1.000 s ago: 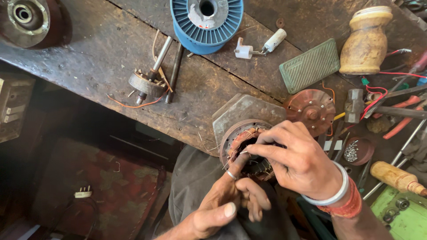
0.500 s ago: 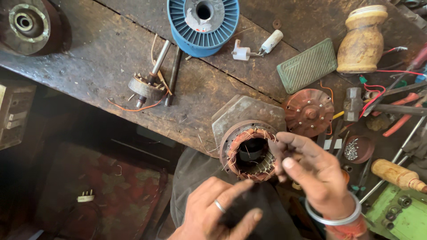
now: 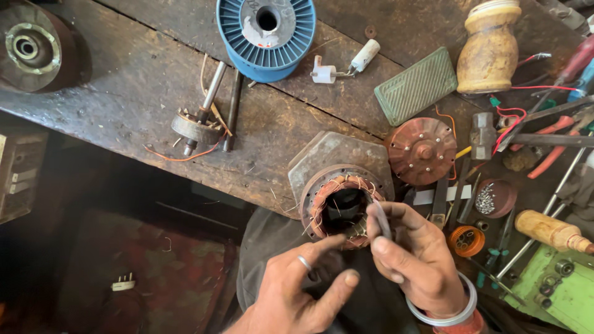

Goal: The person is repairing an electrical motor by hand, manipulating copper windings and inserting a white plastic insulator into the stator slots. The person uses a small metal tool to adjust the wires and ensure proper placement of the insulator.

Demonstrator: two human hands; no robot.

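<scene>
A motor stator [image 3: 322, 193] with copper windings stands at the near edge of the worn wooden bench [image 3: 124, 93], in front of a grey metal block [image 3: 337, 151]. My right hand [image 3: 414, 260] is at the stator's near right rim and pinches a thin grey strip [image 3: 382, 221] between thumb and fingers. A metal bangle circles that wrist. My left hand [image 3: 303, 291], with a ring on one finger, hovers just below the stator. Its fingers are spread, its index finger points at the windings, and it holds nothing.
On the bench lie a blue wire spool [image 3: 266, 34], a rotor on a shaft [image 3: 198, 124], a white plug [image 3: 325, 71], a green ribbed pad [image 3: 416, 85], a wooden bobbin [image 3: 492, 49] and a reddish round cover [image 3: 422, 147]. Tools and wires crowd the right side.
My right hand has come off the top of the stator and now holds the strip at its rim. My left hand let go, dropped back and opened.
</scene>
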